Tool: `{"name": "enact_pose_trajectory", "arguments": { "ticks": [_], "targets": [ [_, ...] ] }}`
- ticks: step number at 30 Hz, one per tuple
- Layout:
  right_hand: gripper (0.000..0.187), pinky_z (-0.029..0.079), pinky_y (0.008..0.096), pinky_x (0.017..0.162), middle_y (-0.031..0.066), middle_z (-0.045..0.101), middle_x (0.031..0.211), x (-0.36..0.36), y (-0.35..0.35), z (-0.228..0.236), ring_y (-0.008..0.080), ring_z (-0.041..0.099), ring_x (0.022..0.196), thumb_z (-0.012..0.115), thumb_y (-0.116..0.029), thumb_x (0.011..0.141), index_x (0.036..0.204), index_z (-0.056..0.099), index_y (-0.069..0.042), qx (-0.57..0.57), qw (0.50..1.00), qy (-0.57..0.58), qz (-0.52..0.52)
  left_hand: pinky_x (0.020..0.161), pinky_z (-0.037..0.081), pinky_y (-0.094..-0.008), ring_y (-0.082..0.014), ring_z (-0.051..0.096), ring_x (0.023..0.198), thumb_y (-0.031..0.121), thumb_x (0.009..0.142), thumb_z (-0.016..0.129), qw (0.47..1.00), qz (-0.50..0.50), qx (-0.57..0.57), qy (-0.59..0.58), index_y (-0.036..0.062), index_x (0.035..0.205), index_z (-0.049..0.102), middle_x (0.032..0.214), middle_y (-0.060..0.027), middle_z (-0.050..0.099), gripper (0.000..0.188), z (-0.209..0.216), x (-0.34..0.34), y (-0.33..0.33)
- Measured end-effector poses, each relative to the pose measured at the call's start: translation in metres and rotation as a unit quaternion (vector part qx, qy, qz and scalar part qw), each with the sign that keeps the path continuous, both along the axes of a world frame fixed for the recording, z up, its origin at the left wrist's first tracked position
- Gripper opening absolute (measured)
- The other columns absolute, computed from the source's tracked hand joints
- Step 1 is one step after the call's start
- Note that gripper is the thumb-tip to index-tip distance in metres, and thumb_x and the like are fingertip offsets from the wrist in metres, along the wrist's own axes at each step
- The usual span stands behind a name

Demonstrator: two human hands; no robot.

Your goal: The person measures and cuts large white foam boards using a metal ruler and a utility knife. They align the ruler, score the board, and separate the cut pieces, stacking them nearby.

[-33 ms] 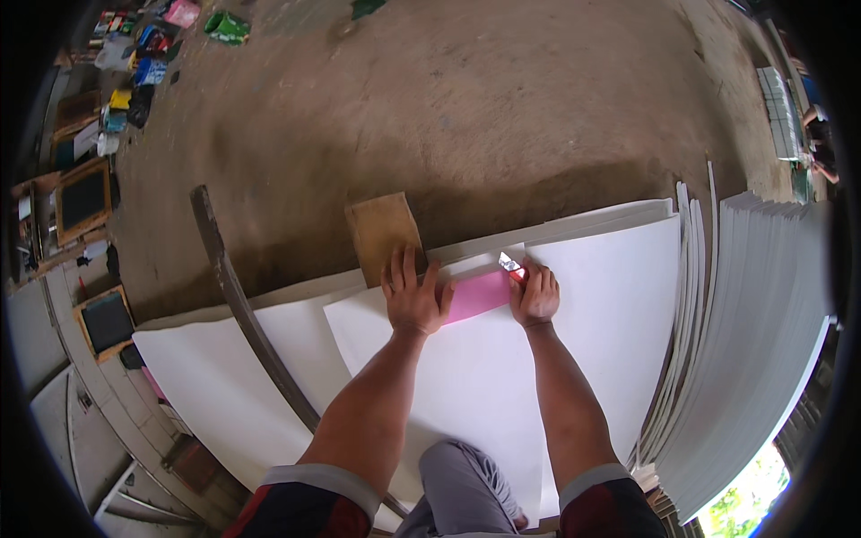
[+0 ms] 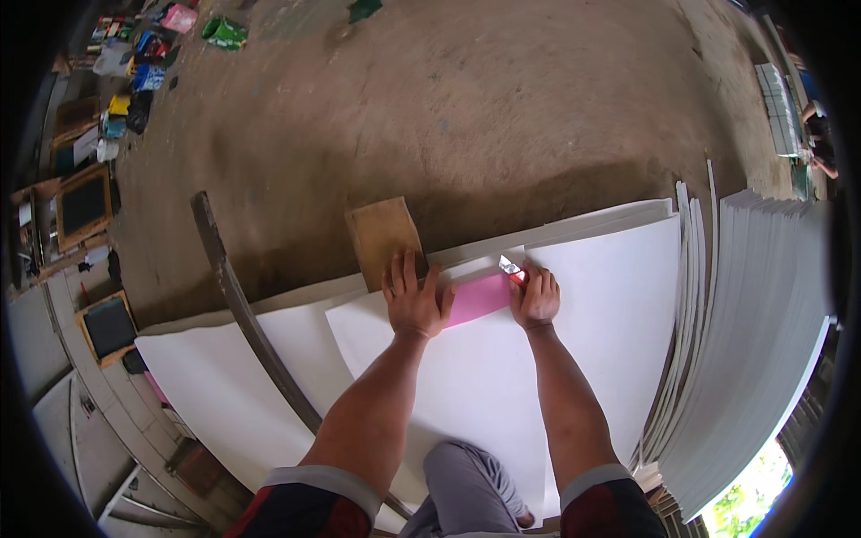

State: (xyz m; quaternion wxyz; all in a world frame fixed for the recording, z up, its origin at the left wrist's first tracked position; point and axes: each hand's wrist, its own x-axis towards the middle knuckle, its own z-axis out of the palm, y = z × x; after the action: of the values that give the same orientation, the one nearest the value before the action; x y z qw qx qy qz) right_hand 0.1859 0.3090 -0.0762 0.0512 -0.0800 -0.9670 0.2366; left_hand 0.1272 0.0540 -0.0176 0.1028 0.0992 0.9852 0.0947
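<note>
Read as a clock around the pink strip [image 2: 478, 300], the left hand [image 2: 413, 300] lies spread at nine o'clock, its fingertips at the near part of a brown board [image 2: 381, 231] at ten. At three, the right hand [image 2: 537, 298] grips a red-handled cutter [image 2: 512, 269], its blade pointing towards eleven. White sheets [image 2: 610, 359] lie beneath; a dark bar [image 2: 245, 314] crosses them from near ten to near seven. Farther out at three stands a thick white stack [image 2: 753, 341]; at six, a grey-trousered knee [image 2: 457, 480].

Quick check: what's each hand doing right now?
Left hand: open and spread, thumb at the pink sheet, holding nothing visible.
Right hand: closed, holding a red-and-silver cutter.
</note>
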Motion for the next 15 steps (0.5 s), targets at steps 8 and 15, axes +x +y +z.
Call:
{"name": "enact_pose_trajectory", "arguments": {
  "ticks": [8, 15],
  "targets": [
    [0.049, 0.053, 0.0483, 0.083, 0.0105, 0.069, 0.119, -0.005, 0.002, 0.002, 0.0336, 0.068, 0.099, 0.072, -0.038, 0.096, 0.133, 0.062, -0.008, 0.016, 0.999, 0.025, 0.015, 0.123, 0.026, -0.0672, -0.0471, 0.029, 0.155, 0.059, 0.1, 0.058, 1.0, -0.01, 0.014, 0.014, 0.0187, 0.135, 0.07, 0.161, -0.0235, 0.041, 0.055, 0.003, -0.003, 0.001],
    [0.052, 0.053, 0.049, 0.088, 0.0139, 0.069, 0.119, -0.001, 0.001, -0.004, 0.0362, 0.068, 0.103, 0.062, -0.046, 0.103, 0.135, 0.062, -0.005, 0.01, 1.0, 0.011, 0.004, 0.123, 0.026, -0.0656, -0.0453, 0.029, 0.155, 0.06, 0.099, 0.058, 1.0, -0.015, 0.007, 0.018, 0.0214, 0.136, 0.07, 0.163, -0.0217, 0.038, 0.054, -0.002, -0.003, 0.0]
  ]
}}
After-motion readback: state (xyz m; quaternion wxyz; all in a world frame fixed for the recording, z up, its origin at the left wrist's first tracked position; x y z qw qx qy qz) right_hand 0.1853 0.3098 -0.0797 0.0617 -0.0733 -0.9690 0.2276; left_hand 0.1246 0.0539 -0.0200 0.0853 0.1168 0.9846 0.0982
